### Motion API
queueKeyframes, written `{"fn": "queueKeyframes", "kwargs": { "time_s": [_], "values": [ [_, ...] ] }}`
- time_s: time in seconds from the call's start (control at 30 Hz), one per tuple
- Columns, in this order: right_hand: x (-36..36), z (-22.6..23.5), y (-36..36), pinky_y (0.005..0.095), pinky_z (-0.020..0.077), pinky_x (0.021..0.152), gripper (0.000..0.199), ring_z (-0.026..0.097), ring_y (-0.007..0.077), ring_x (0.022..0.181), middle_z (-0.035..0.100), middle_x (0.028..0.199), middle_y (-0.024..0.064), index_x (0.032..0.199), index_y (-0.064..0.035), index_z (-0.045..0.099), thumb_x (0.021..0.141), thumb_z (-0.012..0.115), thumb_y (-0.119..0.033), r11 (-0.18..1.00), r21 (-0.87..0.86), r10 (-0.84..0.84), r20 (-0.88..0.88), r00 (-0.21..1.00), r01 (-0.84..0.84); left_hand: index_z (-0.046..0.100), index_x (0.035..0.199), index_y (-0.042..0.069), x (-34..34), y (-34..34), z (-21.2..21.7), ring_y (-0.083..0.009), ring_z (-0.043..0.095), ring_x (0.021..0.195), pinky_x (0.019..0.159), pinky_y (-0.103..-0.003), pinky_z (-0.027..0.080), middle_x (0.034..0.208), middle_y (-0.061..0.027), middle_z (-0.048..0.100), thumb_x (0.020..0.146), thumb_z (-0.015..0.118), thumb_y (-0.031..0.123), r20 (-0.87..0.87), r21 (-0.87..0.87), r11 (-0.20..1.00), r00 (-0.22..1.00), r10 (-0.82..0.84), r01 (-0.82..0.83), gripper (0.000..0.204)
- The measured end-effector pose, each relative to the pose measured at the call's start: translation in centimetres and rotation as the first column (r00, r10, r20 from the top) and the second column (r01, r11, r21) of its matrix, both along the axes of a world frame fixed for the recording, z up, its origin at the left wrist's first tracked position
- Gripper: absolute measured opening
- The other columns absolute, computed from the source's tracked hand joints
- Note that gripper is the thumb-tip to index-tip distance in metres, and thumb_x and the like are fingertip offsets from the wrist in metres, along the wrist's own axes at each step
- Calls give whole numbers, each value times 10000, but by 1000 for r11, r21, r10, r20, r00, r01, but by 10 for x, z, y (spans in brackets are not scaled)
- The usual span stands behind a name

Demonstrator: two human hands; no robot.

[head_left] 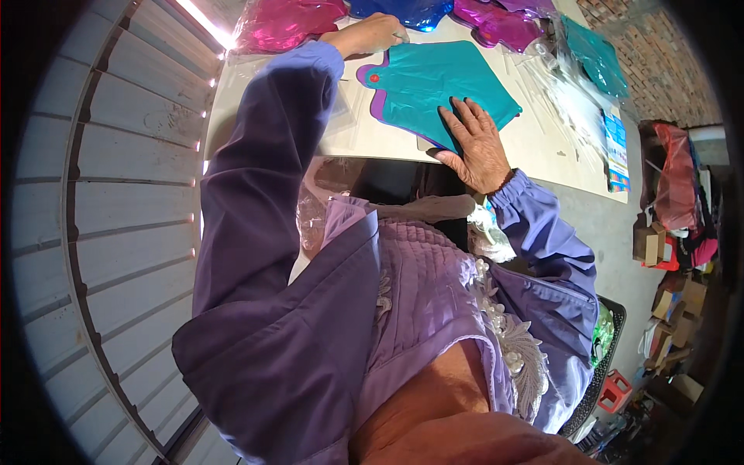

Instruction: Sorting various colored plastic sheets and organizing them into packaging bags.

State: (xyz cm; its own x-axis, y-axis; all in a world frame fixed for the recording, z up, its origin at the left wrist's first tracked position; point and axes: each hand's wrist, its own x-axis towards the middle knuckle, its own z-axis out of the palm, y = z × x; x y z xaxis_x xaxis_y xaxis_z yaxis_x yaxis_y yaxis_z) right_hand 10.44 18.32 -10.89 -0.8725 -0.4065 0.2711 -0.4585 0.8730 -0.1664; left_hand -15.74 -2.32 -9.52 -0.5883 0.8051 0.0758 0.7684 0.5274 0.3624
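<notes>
A flat teal foil balloon (442,89), star-like in outline, lies on the table in front of me. Purple foil edges show from under its left side, and a small red dot marks its left tab. My right hand (477,151) rests palm down on its near right part, fingers stretched and slightly apart. At the balloon's far left corner is my left hand (368,36), fingers curled together; whatever is between the fingertips is hidden. Just beyond that hand lie a blue foil balloon (415,11) and a magenta-pink foil balloon (287,22) in clear wrap.
More magenta foil (496,23) and wrapped teal foil (597,58) lie along the table's far side. Thin clear-white sticks or strips (570,105) and a blue printed card (616,151) are at the right. A ribbed metal shutter (132,194) stands left; cardboard boxes (649,242) sit on the right.
</notes>
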Motion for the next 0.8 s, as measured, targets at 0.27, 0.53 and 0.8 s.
{"fn": "queueKeyframes", "kwargs": {
  "time_s": [0.27,0.53,0.8],
  "values": [
    [1,-1,-9,529,243,1094,773,315,444,1332,365,1451,211,1423,-82,393,878,478,-623,996,7,-90,-9,996,90,650,1132,17,-6,3,-16,-345,616,1047,917,-372,470,1099,-218,648,907,530,138,-101,111,994,995,10,2,282],
    [-4,4,-18,523,252,1093,770,322,456,1324,365,1445,227,1422,-64,388,883,493,-604,998,2,-62,-1,998,62,665,1093,31,-41,-16,-45,-303,640,955,857,-382,489,1049,-182,677,921,527,223,-417,-55,925,833,-364,376,292],
    [-13,4,41,481,266,1102,823,333,467,1315,354,1442,259,1418,-16,371,878,485,-626,981,-174,-105,-86,991,89,566,1278,33,43,-65,5,-233,567,1145,992,-325,426,1232,-127,608,978,469,189,309,348,867,917,253,-356,352]
  ]
}}
